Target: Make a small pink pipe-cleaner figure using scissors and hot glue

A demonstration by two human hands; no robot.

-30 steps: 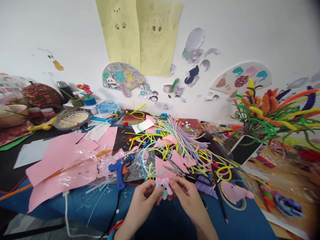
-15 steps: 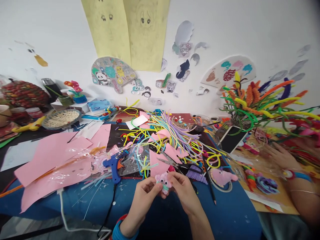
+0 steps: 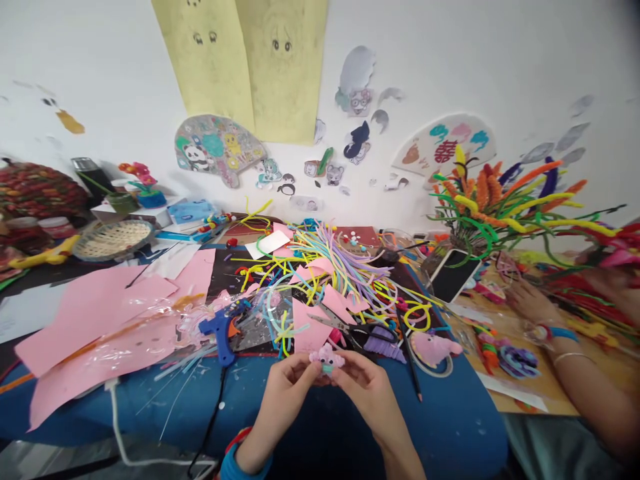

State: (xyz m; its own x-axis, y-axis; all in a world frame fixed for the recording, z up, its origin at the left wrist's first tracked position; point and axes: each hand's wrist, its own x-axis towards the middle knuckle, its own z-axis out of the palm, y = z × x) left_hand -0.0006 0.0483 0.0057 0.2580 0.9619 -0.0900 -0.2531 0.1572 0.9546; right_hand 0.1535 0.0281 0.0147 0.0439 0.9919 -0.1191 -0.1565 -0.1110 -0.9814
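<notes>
Well beyond the left hand (image 3: 287, 390) and right hand (image 3: 366, 387) rose a white, softly lit wall (image 3: 425, 53), hung with yellow sheets (image 3: 285, 87). A blue-covered table (image 3: 450, 420) spread either side; right of the right hand lay a brown tabletop (image 3: 617, 363).

We count one pink figure (image 3: 327, 359) between our two hands, one left hand (image 3: 287, 387) and one right hand (image 3: 367, 390). Left of the left hand we see one blue glue gun (image 3: 220, 333); farther left, one woven basket (image 3: 114, 240). Beyond the right hand we count one pair of scissors (image 3: 346, 325); to its right, one pencil (image 3: 411, 362) and one phone (image 3: 456, 275). Beyond both hands we find two yellow sheets (image 3: 287, 80).
</notes>
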